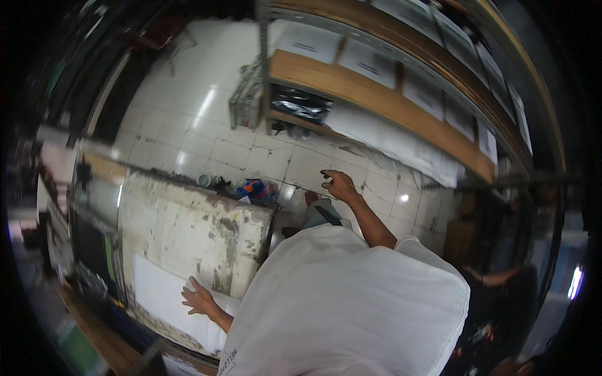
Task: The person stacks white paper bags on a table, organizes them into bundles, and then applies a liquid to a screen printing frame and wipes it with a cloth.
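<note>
On the left, my left hand [199,298] is spread flat over a white sheet [157,288] that looks like paper or fabric. That sheet lies along the near left part of a table with a worn cream top [182,213], stained dark in patches. My right hand [340,185] hangs in the air above the tiled floor, its thumb and forefinger apart and nothing visible between them. Its fingertips look dark. Whether my left palm presses on the sheet or hovers just over it is hard to tell.
A rack with wooden shelves [370,88] holds several white boxes [370,61]. A black plastic-wrapped bundle [301,105] sits low in it. Colourful items [254,188] lie by the table's far edge. Another person in dark patterned clothing [495,319] is at the lower right.
</note>
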The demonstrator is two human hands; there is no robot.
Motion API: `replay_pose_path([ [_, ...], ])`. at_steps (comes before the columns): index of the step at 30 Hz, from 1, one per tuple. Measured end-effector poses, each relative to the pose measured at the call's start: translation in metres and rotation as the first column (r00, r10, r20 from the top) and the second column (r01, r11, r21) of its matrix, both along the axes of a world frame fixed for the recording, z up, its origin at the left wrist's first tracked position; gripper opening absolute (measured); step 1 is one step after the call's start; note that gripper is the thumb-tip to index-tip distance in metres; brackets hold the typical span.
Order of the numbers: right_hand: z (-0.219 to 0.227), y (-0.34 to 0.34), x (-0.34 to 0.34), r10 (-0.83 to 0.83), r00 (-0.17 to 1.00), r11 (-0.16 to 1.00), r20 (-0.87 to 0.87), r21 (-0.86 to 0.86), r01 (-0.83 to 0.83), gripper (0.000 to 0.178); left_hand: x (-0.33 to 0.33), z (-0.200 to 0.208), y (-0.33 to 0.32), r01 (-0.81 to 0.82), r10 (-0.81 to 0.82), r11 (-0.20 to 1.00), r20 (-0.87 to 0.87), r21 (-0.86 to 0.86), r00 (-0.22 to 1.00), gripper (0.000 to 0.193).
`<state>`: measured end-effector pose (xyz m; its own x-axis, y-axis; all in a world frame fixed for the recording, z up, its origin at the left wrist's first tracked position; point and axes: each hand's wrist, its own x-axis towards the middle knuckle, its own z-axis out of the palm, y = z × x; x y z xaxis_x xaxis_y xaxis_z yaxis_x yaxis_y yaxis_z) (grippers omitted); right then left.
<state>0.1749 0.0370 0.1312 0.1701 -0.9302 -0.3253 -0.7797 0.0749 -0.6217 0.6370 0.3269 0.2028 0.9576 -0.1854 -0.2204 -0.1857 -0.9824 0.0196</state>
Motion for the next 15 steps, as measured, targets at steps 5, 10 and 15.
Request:
replay_pose_path([
  [5, -0.051, 0.065, -0.092, -0.255, 0.961, 0.965, -0.104, 0.032, 0.259, 0.050, -0.013, 0.013, -0.081, 0.423, -0.412, 0.710, 0.155, -0.563, 0.898, 0.068],
  [10, -0.101, 0.115, -0.152, -0.490, 0.870, 0.864, -0.065, 0.099, 0.494, 0.051, -0.071, -0.024, -0.163, 0.495, -0.763, 0.468, -0.052, -0.732, 0.645, 0.077],
  [15, -0.123, 0.120, -0.204, -0.664, 0.746, 0.735, -0.038, 0.146, 0.662, 0.054, -0.113, -0.068, -0.196, 0.708, -0.778, 0.625, -0.187, -0.329, 0.600, 0.110],
])
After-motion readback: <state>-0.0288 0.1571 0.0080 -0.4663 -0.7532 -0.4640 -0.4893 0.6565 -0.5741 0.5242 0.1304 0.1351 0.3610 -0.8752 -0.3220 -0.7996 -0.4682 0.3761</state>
